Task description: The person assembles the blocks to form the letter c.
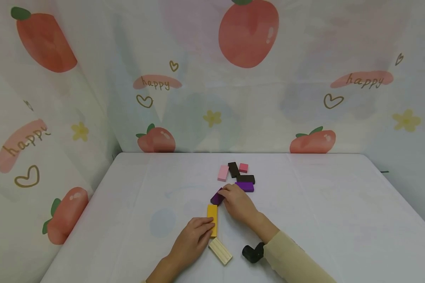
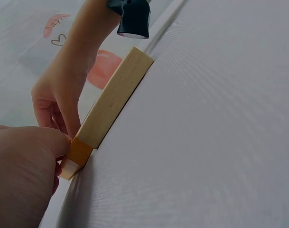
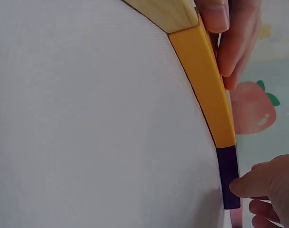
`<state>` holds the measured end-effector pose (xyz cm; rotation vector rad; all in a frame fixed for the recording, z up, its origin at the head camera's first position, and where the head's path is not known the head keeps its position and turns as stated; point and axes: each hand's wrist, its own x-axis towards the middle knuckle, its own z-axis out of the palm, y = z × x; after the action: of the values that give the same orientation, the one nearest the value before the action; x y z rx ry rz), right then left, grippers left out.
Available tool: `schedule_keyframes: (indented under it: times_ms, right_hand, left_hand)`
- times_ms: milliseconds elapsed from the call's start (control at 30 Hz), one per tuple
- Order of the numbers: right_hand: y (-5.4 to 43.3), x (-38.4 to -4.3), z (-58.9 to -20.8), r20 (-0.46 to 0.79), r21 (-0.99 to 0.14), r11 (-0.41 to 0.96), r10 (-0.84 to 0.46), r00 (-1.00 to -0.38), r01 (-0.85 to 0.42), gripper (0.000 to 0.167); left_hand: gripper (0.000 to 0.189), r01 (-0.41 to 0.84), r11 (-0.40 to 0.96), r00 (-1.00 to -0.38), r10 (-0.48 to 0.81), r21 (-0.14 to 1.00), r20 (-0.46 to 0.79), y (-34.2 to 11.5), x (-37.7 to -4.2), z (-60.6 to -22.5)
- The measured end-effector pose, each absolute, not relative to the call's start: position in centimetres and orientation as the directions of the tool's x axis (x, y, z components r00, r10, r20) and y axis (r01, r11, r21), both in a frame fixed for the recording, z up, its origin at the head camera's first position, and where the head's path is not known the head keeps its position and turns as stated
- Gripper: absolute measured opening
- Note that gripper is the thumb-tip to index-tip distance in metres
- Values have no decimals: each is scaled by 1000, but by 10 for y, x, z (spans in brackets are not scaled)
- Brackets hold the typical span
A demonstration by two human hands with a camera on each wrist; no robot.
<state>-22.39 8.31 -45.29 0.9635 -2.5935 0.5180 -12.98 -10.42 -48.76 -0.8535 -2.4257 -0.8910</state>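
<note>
In the head view, my right hand [image 1: 239,202] pinches a dark purple block [image 1: 217,197], its thumb pressed to the block's side in the right wrist view. That block meets the far end of a yellow block [image 1: 212,212]. My left hand [image 1: 194,237] rests at the yellow block from the left, fingertips at its upper edge and far side; the block's right face [image 3: 201,80] is bare of fingers. A pale wooden block [image 1: 220,251] with grooves lies angled at the near end, touching the yellow one in the right wrist view.
Farther back lie a brighter purple block [image 1: 246,187], two dark brown blocks [image 1: 233,169], a light pink block [image 1: 223,173] and a small deeper pink block [image 1: 243,168]. A black device [image 1: 253,253] sits by the right sleeve. A fruit-print curtain [image 1: 248,106] stands behind the white table [image 1: 322,220].
</note>
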Motion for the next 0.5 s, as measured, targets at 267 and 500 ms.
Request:
schedule_keyframes:
  times_ms: [267, 500]
  right_hand:
    - [89, -224, -451, 406, -234, 709, -550, -729, -665, 24]
    - [98, -228, -452, 424, -209, 723, -540, -727, -658, 27]
  left_hand:
    - [20, 669, 606, -725, 401, 431, 560, -104, -129, -486]
    - [20, 658, 612, -736, 399, 438, 548, -103, -128, -485]
